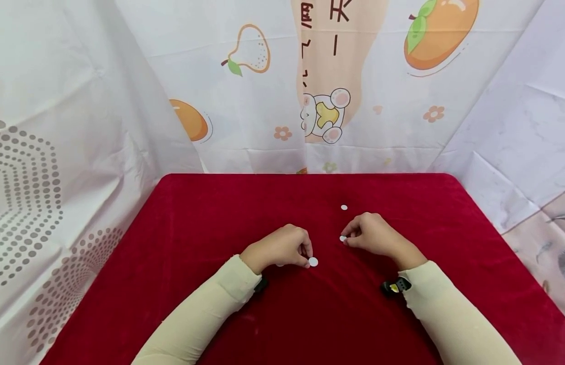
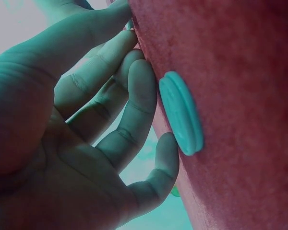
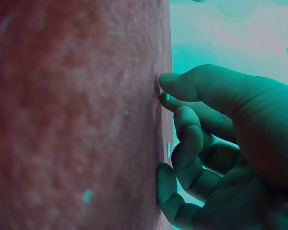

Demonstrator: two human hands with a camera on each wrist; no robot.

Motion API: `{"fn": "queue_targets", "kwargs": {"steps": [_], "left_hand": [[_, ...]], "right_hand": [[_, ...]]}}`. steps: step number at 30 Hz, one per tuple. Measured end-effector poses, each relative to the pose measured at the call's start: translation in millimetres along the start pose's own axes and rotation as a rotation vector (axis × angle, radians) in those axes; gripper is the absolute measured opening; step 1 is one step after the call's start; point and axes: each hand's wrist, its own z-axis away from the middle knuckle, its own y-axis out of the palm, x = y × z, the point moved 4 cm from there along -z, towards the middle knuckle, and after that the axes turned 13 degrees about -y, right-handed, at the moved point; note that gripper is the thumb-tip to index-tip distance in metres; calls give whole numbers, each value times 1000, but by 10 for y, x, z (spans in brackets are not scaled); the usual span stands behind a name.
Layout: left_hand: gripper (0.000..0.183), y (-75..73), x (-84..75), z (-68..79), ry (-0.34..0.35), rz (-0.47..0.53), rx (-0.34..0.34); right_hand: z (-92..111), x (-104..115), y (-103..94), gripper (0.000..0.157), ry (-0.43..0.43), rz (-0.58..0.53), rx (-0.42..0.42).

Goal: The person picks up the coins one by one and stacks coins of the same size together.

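Left of the table's centre, my left hand (image 1: 284,246) pinches the edge of a small white disc (image 1: 313,261) between thumb and forefinger. Under that hand a second disc (image 1: 279,264) is mostly hidden; the left wrist view shows a thick round disc with a grooved edge (image 2: 181,113) on the cloth, beside the little finger. My right hand (image 1: 371,234), farther right, holds another white disc (image 1: 343,238) by its thumb and forefinger, low over the cloth. Its other fingers curl loosely in the right wrist view. Beyond that hand lies one more white disc (image 1: 343,207).
A dark red cloth (image 1: 246,197) covers the table. White printed curtains (image 1: 378,126) hang behind it and at both sides. Black devices (image 1: 393,287) are strapped at both wrists. Small pale specks (image 3: 87,195) show on the cloth in the right wrist view.
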Motion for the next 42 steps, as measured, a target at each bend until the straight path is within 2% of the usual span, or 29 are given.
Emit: {"fn": "queue_targets", "kwargs": {"steps": [6, 19, 42], "left_hand": [[12, 2, -9, 12, 10, -6, -12], [11, 30, -2, 4, 4, -17, 7], [12, 3, 17, 13, -4, -7, 0]], "right_hand": [[42, 4, -34, 7, 21, -24, -3], [168, 13, -108, 7, 4, -15, -13], [440, 123, -48, 7, -17, -23, -3]]}}
